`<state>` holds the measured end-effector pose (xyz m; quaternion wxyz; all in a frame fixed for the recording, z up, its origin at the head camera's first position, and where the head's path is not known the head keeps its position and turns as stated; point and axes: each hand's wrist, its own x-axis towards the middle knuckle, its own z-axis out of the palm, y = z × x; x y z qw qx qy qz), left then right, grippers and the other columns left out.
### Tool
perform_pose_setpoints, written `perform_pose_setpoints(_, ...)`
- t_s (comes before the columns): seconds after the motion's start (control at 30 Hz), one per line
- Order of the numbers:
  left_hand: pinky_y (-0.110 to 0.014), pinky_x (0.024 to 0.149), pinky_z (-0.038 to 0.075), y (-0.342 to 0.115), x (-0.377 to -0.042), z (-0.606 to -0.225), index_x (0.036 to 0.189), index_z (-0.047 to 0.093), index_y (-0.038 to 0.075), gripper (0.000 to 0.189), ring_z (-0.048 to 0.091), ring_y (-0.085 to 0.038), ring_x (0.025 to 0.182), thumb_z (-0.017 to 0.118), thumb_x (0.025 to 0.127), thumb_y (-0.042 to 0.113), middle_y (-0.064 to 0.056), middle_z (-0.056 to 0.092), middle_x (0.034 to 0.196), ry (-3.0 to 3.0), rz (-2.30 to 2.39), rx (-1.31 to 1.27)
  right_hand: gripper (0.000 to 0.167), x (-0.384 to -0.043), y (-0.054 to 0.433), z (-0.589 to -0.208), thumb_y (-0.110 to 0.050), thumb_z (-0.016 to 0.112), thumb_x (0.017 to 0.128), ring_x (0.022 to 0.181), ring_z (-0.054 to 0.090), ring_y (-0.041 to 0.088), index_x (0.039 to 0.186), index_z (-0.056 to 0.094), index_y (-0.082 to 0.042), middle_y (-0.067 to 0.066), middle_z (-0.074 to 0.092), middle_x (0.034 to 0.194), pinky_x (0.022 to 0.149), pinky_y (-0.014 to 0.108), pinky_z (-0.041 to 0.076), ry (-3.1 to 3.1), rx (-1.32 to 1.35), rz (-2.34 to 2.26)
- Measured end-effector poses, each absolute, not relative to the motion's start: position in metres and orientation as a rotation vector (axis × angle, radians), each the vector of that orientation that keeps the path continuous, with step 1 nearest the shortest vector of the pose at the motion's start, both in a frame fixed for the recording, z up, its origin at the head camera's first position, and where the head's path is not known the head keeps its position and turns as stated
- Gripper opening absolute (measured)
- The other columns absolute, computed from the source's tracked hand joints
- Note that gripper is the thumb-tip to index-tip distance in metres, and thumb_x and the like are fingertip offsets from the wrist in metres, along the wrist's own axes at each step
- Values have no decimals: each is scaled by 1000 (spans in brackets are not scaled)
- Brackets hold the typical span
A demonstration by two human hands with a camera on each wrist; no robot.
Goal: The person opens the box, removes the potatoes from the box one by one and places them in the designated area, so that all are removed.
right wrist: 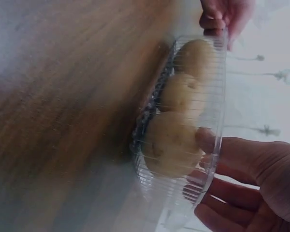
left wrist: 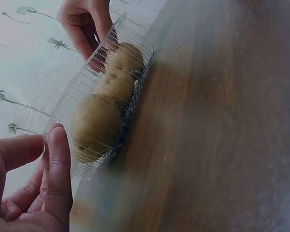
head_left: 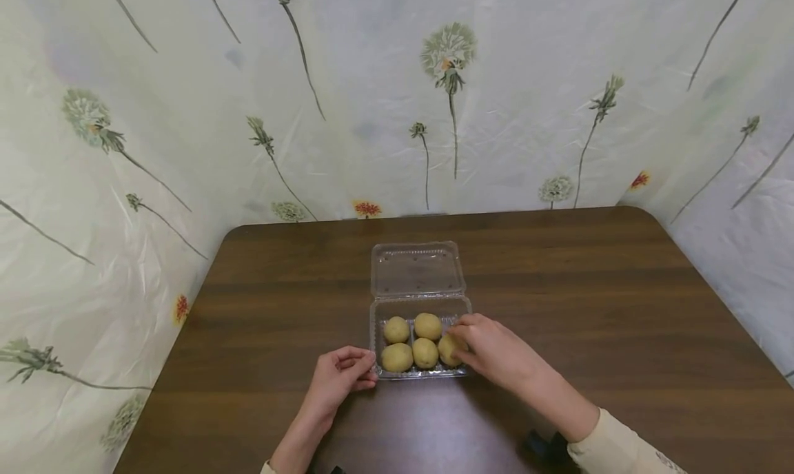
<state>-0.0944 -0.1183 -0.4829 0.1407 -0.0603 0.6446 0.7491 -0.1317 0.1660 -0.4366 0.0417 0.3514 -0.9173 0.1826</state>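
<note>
A clear plastic clamshell box sits on the table with its lid folded back away from me. Several yellow-skinned potatoes lie inside in two rows. My left hand pinches the rim at the box's front left corner between thumb and fingers. Reaching in over the right side, my right hand has its thumb and fingers around the front right potato. The right wrist view shows the thumb against that potato, seen through the ribbed plastic wall; the back right of the box is partly hidden by this hand.
The dark wooden table has rounded far corners. Behind and beside it hangs a pale sheet printed with dandelions. A small black object shows beside my right forearm.
</note>
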Motion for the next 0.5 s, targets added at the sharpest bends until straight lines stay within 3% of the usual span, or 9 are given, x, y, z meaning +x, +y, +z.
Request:
perform_pose_setpoints(0.1,-30,69,59,-117,-94,-483,107,62,-14,31,67,-16,71,70,92,12,-9,68,80,1863,2171,-173,24,-133,165,-433,-6,80,80,89,66,22,101,72,-1,6,68,96,75,36,56,-2820,1105,563)
perform_pose_setpoints(0.2,-30,69,59,-117,-94,-484,107,62,-14,31,67,-16,70,70,92,12,-9,67,79,1859,2183,-179,14,-136,163,-429,-1,77,79,72,60,13,85,68,-9,-2,63,81,62,31,52,-2824,1137,538)
perform_pose_setpoints(0.3,-30,69,59,-116,-94,-485,107,62,-14,31,67,-16,71,71,92,12,-9,67,79,1857,2188,-186,24,-137,160,-426,2,73,78,60,48,9,74,58,-16,-9,52,70,52,28,43,-2848,1151,496)
perform_pose_setpoints(0.5,-29,68,59,-115,-93,-484,107,61,-16,31,67,-15,69,70,92,9,-8,67,79,1871,2201,-187,24,-134,158,-424,3,74,76,60,50,9,73,59,-15,-9,53,69,52,30,44,-2860,1177,421)
